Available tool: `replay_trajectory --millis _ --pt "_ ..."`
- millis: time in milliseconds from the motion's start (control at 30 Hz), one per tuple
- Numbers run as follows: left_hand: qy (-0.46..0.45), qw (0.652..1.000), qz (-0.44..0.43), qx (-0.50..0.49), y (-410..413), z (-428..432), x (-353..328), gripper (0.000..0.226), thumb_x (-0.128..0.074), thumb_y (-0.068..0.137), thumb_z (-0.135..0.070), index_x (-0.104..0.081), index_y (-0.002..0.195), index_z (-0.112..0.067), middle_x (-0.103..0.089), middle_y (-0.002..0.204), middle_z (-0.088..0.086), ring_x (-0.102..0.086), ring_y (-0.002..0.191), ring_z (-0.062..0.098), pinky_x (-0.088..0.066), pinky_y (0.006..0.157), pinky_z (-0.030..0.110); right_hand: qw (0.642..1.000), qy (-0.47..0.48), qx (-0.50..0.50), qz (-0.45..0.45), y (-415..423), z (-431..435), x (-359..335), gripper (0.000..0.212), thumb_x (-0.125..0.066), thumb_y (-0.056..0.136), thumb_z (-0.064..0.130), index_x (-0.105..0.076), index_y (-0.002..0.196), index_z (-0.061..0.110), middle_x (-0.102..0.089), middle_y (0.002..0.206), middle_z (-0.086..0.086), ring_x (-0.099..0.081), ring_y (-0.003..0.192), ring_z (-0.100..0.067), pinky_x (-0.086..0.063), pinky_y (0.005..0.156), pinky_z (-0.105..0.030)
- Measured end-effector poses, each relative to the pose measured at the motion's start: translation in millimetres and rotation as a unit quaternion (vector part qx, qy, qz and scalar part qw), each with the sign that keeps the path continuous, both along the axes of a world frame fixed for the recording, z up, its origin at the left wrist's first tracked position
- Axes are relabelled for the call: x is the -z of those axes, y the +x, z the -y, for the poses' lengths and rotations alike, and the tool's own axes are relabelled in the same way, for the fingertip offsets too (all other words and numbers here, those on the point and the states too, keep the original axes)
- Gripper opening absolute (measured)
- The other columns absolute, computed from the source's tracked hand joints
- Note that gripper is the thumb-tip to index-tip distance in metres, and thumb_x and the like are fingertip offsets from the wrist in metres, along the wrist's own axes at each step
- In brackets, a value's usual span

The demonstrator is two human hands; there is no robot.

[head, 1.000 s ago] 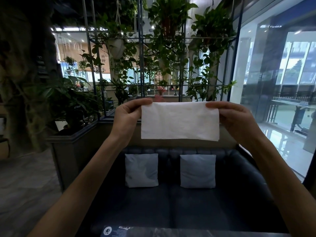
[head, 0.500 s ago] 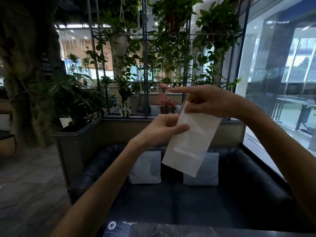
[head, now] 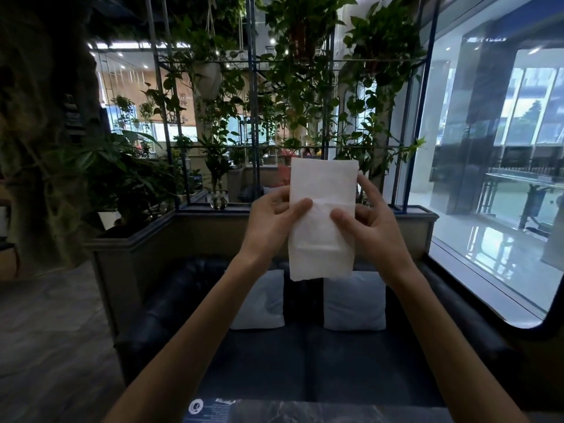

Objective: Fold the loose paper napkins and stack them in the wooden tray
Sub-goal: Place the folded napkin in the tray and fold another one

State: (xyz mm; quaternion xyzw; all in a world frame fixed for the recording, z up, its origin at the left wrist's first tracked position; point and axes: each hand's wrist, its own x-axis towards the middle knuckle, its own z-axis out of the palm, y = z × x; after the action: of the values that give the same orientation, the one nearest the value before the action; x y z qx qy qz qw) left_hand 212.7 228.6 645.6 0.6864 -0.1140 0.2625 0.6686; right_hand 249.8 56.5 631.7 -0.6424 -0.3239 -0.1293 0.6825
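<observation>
head cam: i've got both hands up at frame centre, holding one white paper napkin [head: 323, 221] in mid-air, long side upright, w/ faint crease lines across it. left hand [head: 272, 222] is at its 9 o'clock edge, thumb pressed on the front face, fingers behind the sheet, so pinching it. right hand [head: 370, 222] is at the 3 o'clock edge, thumb on the front near the middle, fingers wrapped behind, also pinching. the thumbs sit near each other but apart. at 6 o'clock below the napkin, a dark sofa [head: 305, 355] w/ two pale cushions [head: 355, 303] side by side. plants on a metal grid frame [head: 253, 87] at 12 o'clock, glass wall [head: 500, 178] at 3 o'clock. dark table edge [head: 335, 412] at the bottom of frame. can't see the wooden tray.
</observation>
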Motion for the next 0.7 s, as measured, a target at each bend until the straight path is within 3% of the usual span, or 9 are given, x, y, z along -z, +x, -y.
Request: replay_trajectory --millis 100,200,333,400,600,700 --pt "0.013 0.998 0.055 0.009 -2 -6 2 0.054 -0.071 0.087 -0.011 -0.047 0.132 -0.028 -0.069 0.116 0.013 -0.074 0.095 0.019 -0.060 0.071 0.025 0.999 0.017 0.017 0.025 4 -2 1 0.071 -0.066 0.092 0.012 -0.031 0.150 0.034 -0.073 0.105 -0.007 -0.075 0.087 -0.020 -0.060 0.066 -0.029" --pt "0.048 0.995 0.083 -0.013 -2 -11 3 0.069 -0.070 0.087 -0.008 -0.035 0.143 -0.029 -0.071 0.107 0.016 -0.074 0.093 0.019 -0.060 0.074 0.026 0.999 0.012 0.023 0.042 10 0 1 0.075 -0.066 0.093 0.011 -0.027 0.153 0.034 -0.074 0.094 -0.012 -0.074 0.080 -0.018 -0.058 0.065 -0.025" --pt "0.140 0.982 0.104 -0.075 -1 -13 -2 0.032 -0.070 0.087 -0.008 -0.063 0.119 -0.011 -0.069 0.105 -0.001 -0.069 0.090 0.001 -0.055 0.073 0.014 0.991 -0.046 0.083 0.097 13 5 -4 0.046 -0.067 0.091 0.014 -0.055 0.132 0.029 -0.072 0.102 -0.001 -0.071 0.091 -0.006 -0.057 0.073 -0.019" --pt "0.165 0.976 0.103 -0.100 2 -16 -3 0.026 -0.072 0.087 -0.011 -0.069 0.112 -0.008 -0.071 0.107 0.002 -0.069 0.094 0.006 -0.055 0.076 0.015 0.985 -0.073 0.107 0.114 14 8 -8 0.032 -0.069 0.089 0.016 -0.064 0.120 0.026 -0.069 0.108 0.008 -0.068 0.093 0.002 -0.055 0.076 -0.014" --pt "0.241 0.947 0.103 -0.185 9 -15 -2 0.012 -0.069 0.089 -0.018 -0.073 0.101 -0.016 -0.069 0.100 -0.002 -0.064 0.089 0.004 -0.049 0.075 0.013 0.976 -0.113 0.139 0.126 18 15 -15 0.012 -0.072 0.088 0.021 -0.072 0.099 0.022 -0.070 0.100 0.014 -0.065 0.092 0.004 -0.051 0.079 -0.011" --pt "0.211 0.958 0.081 -0.174 11 -16 -3 0.010 -0.070 0.089 -0.019 -0.074 0.098 -0.018 -0.061 0.108 0.003 -0.061 0.094 0.010 -0.051 0.076 0.015 0.971 -0.129 0.154 0.129 18 19 -19 0.008 -0.071 0.089 0.022 -0.071 0.096 0.024 -0.062 0.101 0.022 -0.058 0.094 0.010 -0.048 0.081 -0.012"
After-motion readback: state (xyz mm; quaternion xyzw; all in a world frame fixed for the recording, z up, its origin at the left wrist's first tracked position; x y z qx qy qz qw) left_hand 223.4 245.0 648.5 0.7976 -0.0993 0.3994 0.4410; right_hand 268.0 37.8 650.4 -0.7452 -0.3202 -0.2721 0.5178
